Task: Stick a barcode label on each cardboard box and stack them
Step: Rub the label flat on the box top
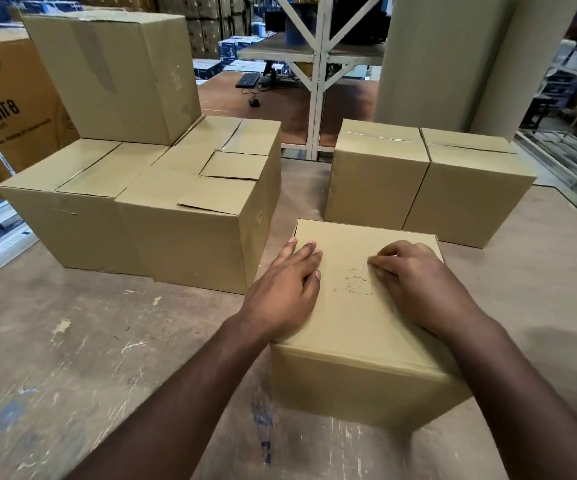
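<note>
Both hands point(281, 292) flat on box point(356, 327)

The left hand point(285, 292) lies flat on the near cardboard box point(359, 341) on the tabletop point(72, 358). The right hand point(415, 282) rests on the box top with fingers curled. Two boxes point(429, 181) stand behind, a stack point(148, 188) at the left.

We reach both bare forearms forward from the lower edge of the view. Our left hand point(285, 289) lies flat, palm down, fingers straight and close together, pointing away from us. Our right hand point(415, 282) is palm down too, its fingers curled under, knuckles raised, fingertips turned toward the left hand.
</note>
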`<state>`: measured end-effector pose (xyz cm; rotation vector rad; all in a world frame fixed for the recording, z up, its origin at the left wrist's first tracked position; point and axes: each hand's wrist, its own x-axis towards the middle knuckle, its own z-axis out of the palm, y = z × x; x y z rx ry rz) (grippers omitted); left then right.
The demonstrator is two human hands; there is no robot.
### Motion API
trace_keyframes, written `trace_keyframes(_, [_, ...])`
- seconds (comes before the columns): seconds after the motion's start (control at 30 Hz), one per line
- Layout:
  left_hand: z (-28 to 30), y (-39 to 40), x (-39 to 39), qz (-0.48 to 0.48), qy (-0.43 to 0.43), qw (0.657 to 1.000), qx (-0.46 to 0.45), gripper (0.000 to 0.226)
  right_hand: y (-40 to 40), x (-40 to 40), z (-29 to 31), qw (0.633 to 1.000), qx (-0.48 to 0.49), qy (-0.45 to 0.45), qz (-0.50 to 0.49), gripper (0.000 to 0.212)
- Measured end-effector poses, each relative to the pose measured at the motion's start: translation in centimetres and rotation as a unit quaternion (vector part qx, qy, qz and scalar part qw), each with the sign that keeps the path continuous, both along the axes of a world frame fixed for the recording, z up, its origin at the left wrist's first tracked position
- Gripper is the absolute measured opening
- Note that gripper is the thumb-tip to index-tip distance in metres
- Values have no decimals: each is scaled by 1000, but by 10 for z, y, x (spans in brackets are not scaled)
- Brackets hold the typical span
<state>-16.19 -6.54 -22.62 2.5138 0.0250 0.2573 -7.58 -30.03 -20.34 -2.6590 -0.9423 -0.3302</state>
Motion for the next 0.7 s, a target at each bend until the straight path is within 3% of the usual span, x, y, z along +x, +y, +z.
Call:
trace_keyframes(0.2, [2, 0, -1, 0, -1, 1000, 2, 48, 15, 12, 32, 991, -126, -30, 24, 17])
trace_keyframes(0.47, [1, -1, -1, 4, 1, 1000, 8, 49, 35, 9, 55, 943, -320, -85, 30, 14])
trace_keyframes(0.7, [0, 0, 0, 5, 1, 1000, 7, 49, 39, 3, 54, 929, -340, -135, 55, 14])
